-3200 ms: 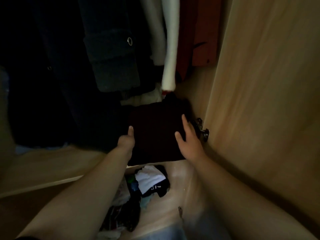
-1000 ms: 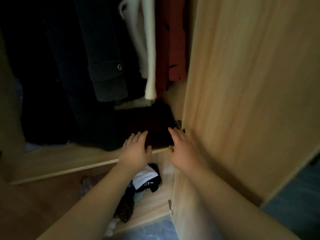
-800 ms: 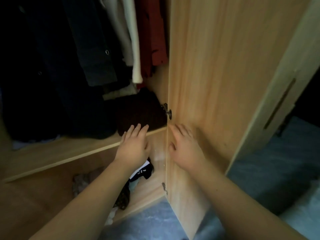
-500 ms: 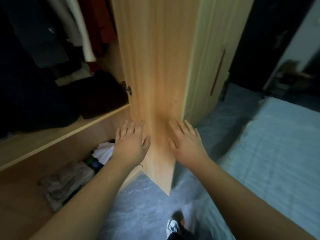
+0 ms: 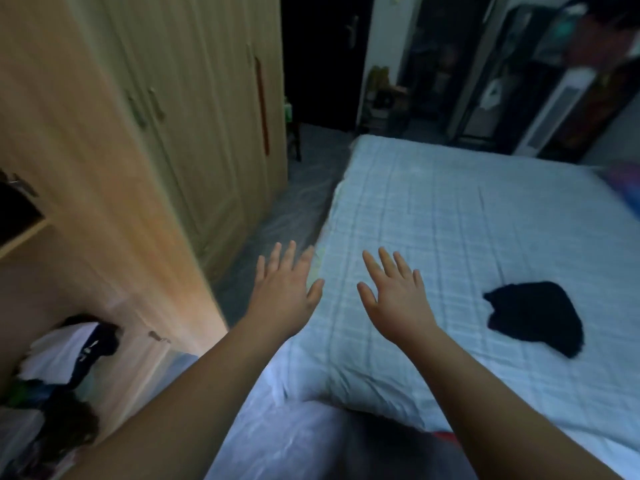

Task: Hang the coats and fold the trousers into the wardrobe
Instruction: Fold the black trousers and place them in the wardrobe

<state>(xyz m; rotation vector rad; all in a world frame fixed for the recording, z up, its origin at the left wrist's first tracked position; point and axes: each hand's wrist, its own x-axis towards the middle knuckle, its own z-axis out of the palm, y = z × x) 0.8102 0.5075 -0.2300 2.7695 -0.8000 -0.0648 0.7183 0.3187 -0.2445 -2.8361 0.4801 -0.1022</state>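
Head view has swung from wardrobe door [image 5: 104, 168] to bed [image 5: 467, 220] — left hand [image 5: 282, 292] and right hand [image 5: 394, 296] spread, empty.

Turned from wardrobe [image 5: 86, 168] toward bed [image 5: 467, 220]; both hands [image 5: 284, 296] off folded trousers, now empty, fingers spread; dark garment [image 5: 540, 317] at 3 o'clock.

left hand [image 5: 284, 292] and right hand [image 5: 394, 296] held out, fingers [image 5: 372, 266] spread, holding nothing, above pale blue bed [image 5: 467, 216], dark garment [image 5: 540, 317] lying on bed at right, open wooden wardrobe door [image 5: 104, 161] at left, jumbled clothes [image 5: 65, 355] low in wardrobe
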